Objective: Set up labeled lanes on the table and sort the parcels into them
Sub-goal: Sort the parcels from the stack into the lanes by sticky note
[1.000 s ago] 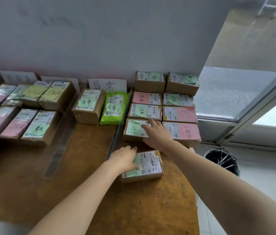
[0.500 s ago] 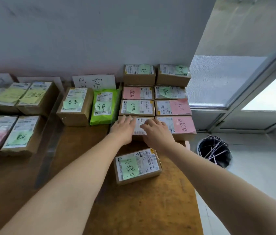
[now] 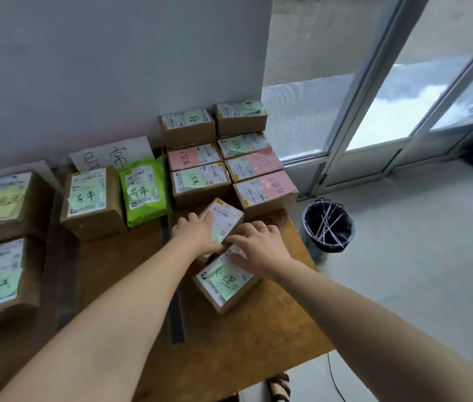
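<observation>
A small cardboard parcel (image 3: 227, 217) with a white shipping label sits turned at an angle, pulled out from the front of the right-hand lane. My left hand (image 3: 197, 235) grips its left side, and my right hand (image 3: 260, 246) holds its near right corner. Just in front of it lies another parcel with a green note (image 3: 223, 284). Behind stand rows of parcels with pink and green notes (image 3: 200, 181). A white handwritten lane sign (image 3: 113, 155) leans on the wall. A dark tape strip (image 3: 175, 314) marks the lane border.
A green mailer bag (image 3: 145, 191) and a box (image 3: 91, 201) fill the middle lane, with more parcels (image 3: 0, 281) to the left. The table edge (image 3: 307, 256) runs close on the right. A black-lined bin (image 3: 328, 224) stands on the floor beside glass doors.
Both hands have closed on the front-row parcel and drawn it toward me, turning it at an angle. The camera has tilted and shifted left.
</observation>
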### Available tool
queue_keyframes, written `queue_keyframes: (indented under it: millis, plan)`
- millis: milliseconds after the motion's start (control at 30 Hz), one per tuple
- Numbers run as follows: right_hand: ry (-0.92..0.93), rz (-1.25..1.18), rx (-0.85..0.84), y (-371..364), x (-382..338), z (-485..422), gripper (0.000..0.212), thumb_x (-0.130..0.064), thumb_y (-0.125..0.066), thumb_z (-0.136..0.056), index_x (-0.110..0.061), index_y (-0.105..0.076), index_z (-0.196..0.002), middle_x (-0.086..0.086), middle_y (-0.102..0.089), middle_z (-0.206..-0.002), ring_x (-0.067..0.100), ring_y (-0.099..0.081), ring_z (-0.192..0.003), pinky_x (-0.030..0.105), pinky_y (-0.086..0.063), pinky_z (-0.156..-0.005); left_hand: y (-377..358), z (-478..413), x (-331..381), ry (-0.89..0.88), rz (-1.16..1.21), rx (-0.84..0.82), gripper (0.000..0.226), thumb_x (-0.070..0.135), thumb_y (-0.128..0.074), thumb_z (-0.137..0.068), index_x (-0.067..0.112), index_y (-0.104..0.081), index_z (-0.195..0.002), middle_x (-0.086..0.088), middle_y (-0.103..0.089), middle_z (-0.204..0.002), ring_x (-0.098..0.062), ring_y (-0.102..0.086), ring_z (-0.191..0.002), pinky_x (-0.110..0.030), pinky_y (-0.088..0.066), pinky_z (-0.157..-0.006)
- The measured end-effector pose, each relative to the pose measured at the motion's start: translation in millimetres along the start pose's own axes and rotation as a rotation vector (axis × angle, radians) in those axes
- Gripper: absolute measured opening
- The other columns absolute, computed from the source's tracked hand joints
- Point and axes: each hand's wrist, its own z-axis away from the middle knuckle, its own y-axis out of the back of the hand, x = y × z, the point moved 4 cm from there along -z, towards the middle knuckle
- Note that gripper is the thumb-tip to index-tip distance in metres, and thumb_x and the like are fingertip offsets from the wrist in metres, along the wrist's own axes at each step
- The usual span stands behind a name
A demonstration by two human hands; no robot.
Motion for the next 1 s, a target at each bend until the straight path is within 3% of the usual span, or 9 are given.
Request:
queue_keyframes:
  millis: [133, 267, 367, 467, 533, 633, 733, 900, 1000]
  plan:
    - [-0.119, -0.120, -0.145, -23.6, -6.2, 14.1, 0.054, -0.058, -0.044, -0.093, -0.053, -0.024, -0.143, 0.000, -0.009, -0.159, 0.032, 0.003, -0.147, 0.065, -0.010, -0.111, -7.2, 10.9, 2.8, 0.035, 0.027, -0.004, 0.100, 0.064, -0.054, -0.081, 0.022, 0.002, -0.152, -0.019, -0.024, -0.147, -0.038, -0.031, -0.130, -0.045, -0.036, -0.102]
    - [-0.308, -0.179, -0.164, -15.5, 17.8, 20.1, 0.076, -0.059, -0.057, -0.086, -0.050, -0.014, -0.147, -0.002, 0.016, -0.161, 0.035, 0.014, -0.146, 0.069, -0.010, -0.111, -17.2, 22.1, 12.9, 0.054, 0.040, 0.029, 0.102, 0.069, -0.049, -0.081, 0.018, 0.002, -0.152, -0.020, -0.020, -0.150, -0.039, -0.031, -0.132, -0.045, -0.036, -0.102]
    - [-0.471, -0.215, -0.115, -3.8, 34.8, 22.9, 0.089, -0.057, -0.064, -0.083, -0.043, -0.010, -0.151, 0.003, 0.015, -0.161, 0.039, -0.001, -0.146, 0.063, -0.021, -0.109, -20.9, 29.9, 19.0, 0.080, 0.050, 0.045, 0.100, 0.070, -0.047, -0.082, 0.016, 0.000, -0.152, -0.021, -0.021, -0.150, -0.039, -0.035, -0.131, -0.045, -0.035, -0.103]
    - [-0.550, -0.262, 0.030, 4.6, 40.7, 25.0, 0.066, -0.045, -0.056, -0.093, -0.036, -0.023, -0.149, 0.007, -0.001, -0.161, 0.039, -0.028, -0.139, 0.057, -0.035, -0.106, -24.5, 41.0, 28.2, 0.099, 0.032, 0.058, 0.099, 0.071, -0.046, -0.082, 0.016, -0.003, -0.152, -0.020, -0.024, -0.149, -0.038, -0.039, -0.129, -0.043, -0.035, -0.102]
    - [-0.557, -0.297, 0.087, 3.7, 33.9, 26.4, 0.057, -0.049, -0.048, -0.095, -0.033, -0.029, -0.147, 0.006, -0.005, -0.161, 0.038, -0.028, -0.140, 0.058, -0.035, -0.105, -28.1, 46.9, 35.7, 0.116, 0.063, 0.078, 0.098, 0.068, -0.050, -0.082, 0.015, -0.005, -0.151, -0.020, -0.025, -0.147, -0.037, -0.038, -0.128, -0.044, -0.035, -0.102]
    - [-0.540, -0.309, -0.051, -13.6, 19.2, 32.4, 0.069, -0.064, -0.047, -0.088, -0.035, -0.026, -0.146, 0.006, -0.001, -0.161, 0.040, -0.016, -0.144, 0.059, -0.032, -0.107, -36.6, 53.0, 46.6, 0.157, 0.214, 0.084, 0.096, 0.059, -0.056, -0.082, 0.014, -0.006, -0.150, -0.019, -0.025, -0.143, -0.036, -0.036, -0.127, -0.043, -0.038, -0.100]
    - [-0.522, -0.332, -0.116, -22.0, 24.2, 42.5, 0.068, -0.059, -0.051, -0.088, -0.044, -0.017, -0.146, 0.006, 0.007, -0.161, 0.046, -0.009, -0.143, 0.063, -0.029, -0.107, -45.2, 62.6, 53.7, 0.210, 0.307, 0.075, 0.098, 0.058, -0.057, -0.082, 0.016, -0.001, -0.151, -0.018, -0.021, -0.142, -0.037, -0.034, -0.127, -0.044, -0.036, -0.101]
    - [-0.480, -0.295, -0.160, -19.0, 42.3, 66.1, 0.074, -0.044, -0.060, -0.088, -0.047, -0.014, -0.146, 0.010, 0.012, -0.159, 0.043, -0.030, -0.136, 0.057, -0.037, -0.101, -56.4, 81.5, 63.3, 0.265, 0.456, 0.002, 0.106, 0.050, -0.066, -0.079, 0.025, 0.008, -0.151, -0.015, -0.016, -0.144, -0.037, -0.030, -0.131, -0.046, -0.033, -0.104]
    - [-0.467, -0.330, -0.040, -15.0, 48.5, 75.5, 0.075, -0.047, -0.061, -0.085, -0.043, -0.019, -0.146, 0.013, -0.006, -0.155, 0.040, -0.036, -0.130, 0.047, -0.044, -0.097, -53.7, 95.3, 67.3, 0.281, 0.510, 0.081, 0.102, 0.050, -0.066, -0.077, 0.028, 0.001, -0.150, -0.013, -0.022, -0.139, -0.037, -0.033, -0.128, -0.045, -0.036, -0.102]
